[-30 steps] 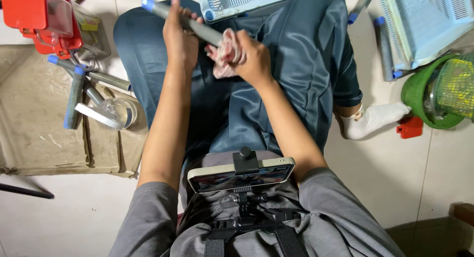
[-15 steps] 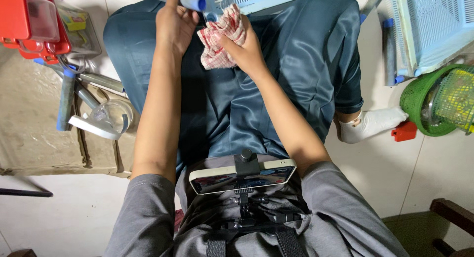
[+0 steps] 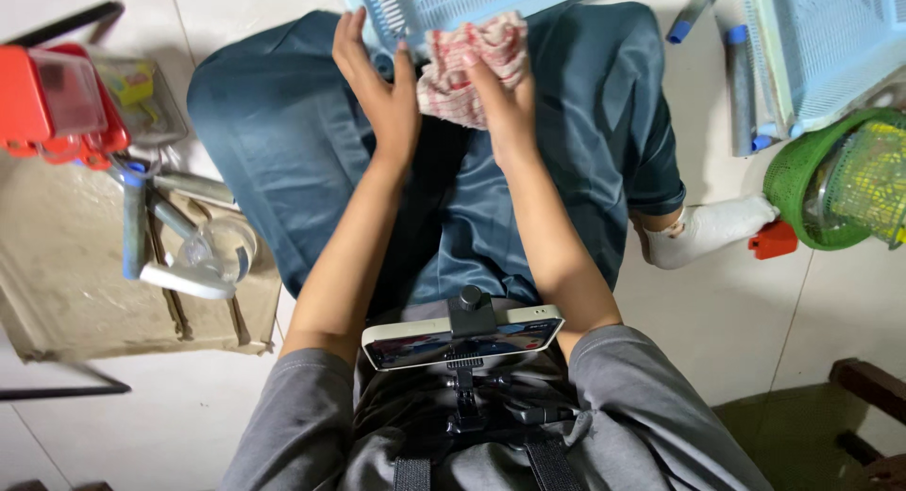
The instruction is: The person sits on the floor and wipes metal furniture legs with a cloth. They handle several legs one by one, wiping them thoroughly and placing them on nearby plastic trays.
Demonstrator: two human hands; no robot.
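I sit on the floor with my legs in blue trousers (image 3: 283,142). My right hand (image 3: 505,109) grips a red-and-white checked cloth (image 3: 472,62), bunched up over my lap. My left hand (image 3: 377,85) is held flat with fingers straight and apart, its thumb resting against the cloth's left side. No tube shows in either hand. A light blue plastic slatted rack (image 3: 453,0) lies just beyond both hands at the top edge.
On a sheet of cardboard (image 3: 57,274) at left lie grey tubes with blue caps (image 3: 132,217) and a clear plastic cup (image 3: 217,250). Behind stands a red box (image 3: 47,104). At right are another light blue rack (image 3: 830,38), more tubes (image 3: 741,85) and a green basket (image 3: 830,180).
My left hand held a grey blue-capped tube while the right rubbed it with the cloth. The tube is now out of my hand, the left hand is flat, and both hands moved up.
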